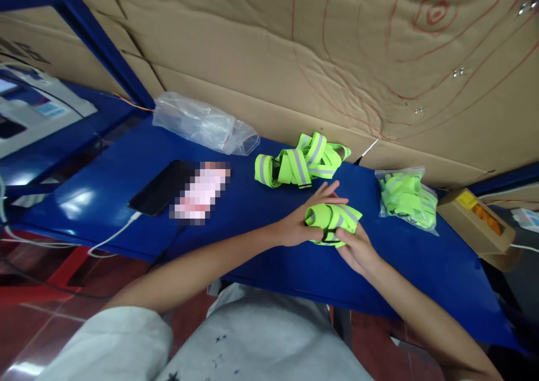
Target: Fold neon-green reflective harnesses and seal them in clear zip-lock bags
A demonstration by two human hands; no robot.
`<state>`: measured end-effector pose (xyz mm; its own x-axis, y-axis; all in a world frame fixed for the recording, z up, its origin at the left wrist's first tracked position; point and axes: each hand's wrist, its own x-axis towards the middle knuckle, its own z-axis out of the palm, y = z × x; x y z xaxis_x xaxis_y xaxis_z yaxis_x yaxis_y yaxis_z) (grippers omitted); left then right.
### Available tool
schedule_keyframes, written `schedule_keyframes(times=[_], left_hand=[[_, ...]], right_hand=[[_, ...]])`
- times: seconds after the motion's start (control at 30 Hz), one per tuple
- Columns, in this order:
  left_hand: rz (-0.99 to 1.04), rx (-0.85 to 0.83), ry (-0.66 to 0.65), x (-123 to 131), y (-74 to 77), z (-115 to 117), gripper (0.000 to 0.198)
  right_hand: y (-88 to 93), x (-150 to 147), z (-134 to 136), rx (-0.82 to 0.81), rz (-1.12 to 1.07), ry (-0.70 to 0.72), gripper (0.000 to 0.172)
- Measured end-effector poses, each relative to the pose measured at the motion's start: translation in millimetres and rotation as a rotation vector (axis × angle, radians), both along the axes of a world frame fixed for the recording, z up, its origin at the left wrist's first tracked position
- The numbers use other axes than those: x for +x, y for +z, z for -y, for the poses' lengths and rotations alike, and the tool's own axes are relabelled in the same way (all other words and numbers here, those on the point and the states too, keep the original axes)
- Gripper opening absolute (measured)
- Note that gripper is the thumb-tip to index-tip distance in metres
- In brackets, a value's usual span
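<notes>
Between both hands is a rolled-up neon yellow-green reflective strap [337, 219] with grey stripes and a black buckle. My left hand [297, 223] grips its left side, thumb in front and some fingers stretched out behind. On its right side, my right hand [357, 249] pinches the bundle with the thumb near the buckle. Just beyond them, a loose heap of the same reflective strapping [301, 164] lies on the blue table. To the right sits a clear plastic bag [408, 200] with more folded strapping inside.
Clear plastic bags [202, 123] lie at the back of the blue table [248, 246], against a cardboard wall [261, 60]. A black phone [162, 187] with a white cable is at the left, beside a blurred-out item [202, 194]. An open cardboard box [478, 226] stands at the right.
</notes>
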<state>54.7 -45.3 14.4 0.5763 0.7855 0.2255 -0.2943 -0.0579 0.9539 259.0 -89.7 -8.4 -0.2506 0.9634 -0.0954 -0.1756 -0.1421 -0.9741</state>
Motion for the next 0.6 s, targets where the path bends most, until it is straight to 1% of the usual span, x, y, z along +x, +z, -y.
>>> schedule_keyframes(times=[0.07,0.1,0.13,0.23,0.3,0.37,0.4,0.47,0.53,0.6], left_hand=[[-0.072,0.087,-0.009,-3,-1.6,-2,0.078],[-0.078,0.105,-0.031,-4,-3.4,-2,0.082],[-0.071,0.099,-0.054,-5,-5.7,-3,0.086],[-0.056,0.0,-0.122,-2,-14.6,-4,0.098],[-0.05,-0.041,-0.127,0,-19.0,-5,0.105],[-0.055,-0.025,-0.106,1,-20.2,-6,0.111],[-0.069,0.003,-0.077,1,-19.6,-7,0.11],[-0.134,0.088,-0.003,0,-17.2,-9,0.102],[-0.222,0.194,0.106,-2,-15.6,-11,0.087],[-0.329,0.269,0.179,-3,-16.8,-14,0.072]], right_hand=[[5.4,2,-1,0.004,-0.004,-0.006,0.086],[7.1,3,-3,-0.001,0.013,-0.011,0.083],[8.2,4,-4,-0.014,0.038,-0.013,0.078],[9.0,8,-10,-0.045,0.11,-0.011,0.064],[9.0,9,-13,-0.032,0.123,-0.03,0.062],[9.2,10,-16,-0.027,0.102,-0.096,0.062],[9.5,11,-18,-0.03,0.086,-0.138,0.063],[9.6,15,-23,-0.024,0.053,-0.231,0.062],[8.4,22,-32,0.003,0.027,-0.343,0.057],[5.4,30,-42,0.019,0.004,-0.475,0.053]])
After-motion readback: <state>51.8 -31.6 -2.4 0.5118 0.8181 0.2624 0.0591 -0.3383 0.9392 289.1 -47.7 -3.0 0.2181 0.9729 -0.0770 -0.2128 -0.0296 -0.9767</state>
